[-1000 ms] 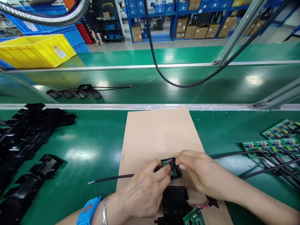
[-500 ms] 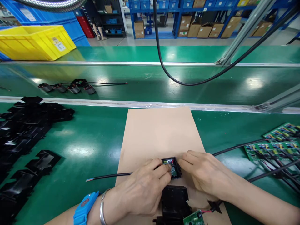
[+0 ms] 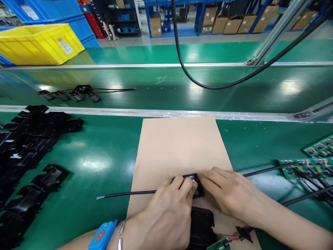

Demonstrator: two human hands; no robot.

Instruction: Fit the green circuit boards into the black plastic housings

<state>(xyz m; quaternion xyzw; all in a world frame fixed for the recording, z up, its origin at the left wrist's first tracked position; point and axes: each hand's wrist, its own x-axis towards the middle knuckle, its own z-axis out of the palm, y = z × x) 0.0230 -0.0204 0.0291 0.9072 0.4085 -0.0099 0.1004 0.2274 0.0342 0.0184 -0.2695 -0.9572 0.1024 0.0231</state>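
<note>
A small black plastic case (image 3: 199,192) with a circuit board inside lies on a cardboard sheet (image 3: 179,146). My left hand (image 3: 173,205) reaches over it, bent fingers pressed onto the board and case, hiding most of both. At the case's right end, my right hand (image 3: 223,189) pinches the edge with its fingers together; the exact contact is partly hidden. A black cable (image 3: 130,193) with stripped wire ends runs out leftward from under my left hand. Just below lies a second black plastic case (image 3: 201,224), beside a green circuit board (image 3: 220,244) with a red wire.
Black plastic cases (image 3: 39,132) are piled at left. Circuit boards (image 3: 307,168) with black cables lie at right. Several metal cylinders (image 3: 76,96) with leads sit beyond the rail. A yellow bin (image 3: 44,45) stands back left, and a thick black cable (image 3: 208,86) hangs ahead.
My left hand has rolled over and its fingers have shifted slightly right, covering more of the board. My right hand stays at the case's right end. The view has shifted a little.
</note>
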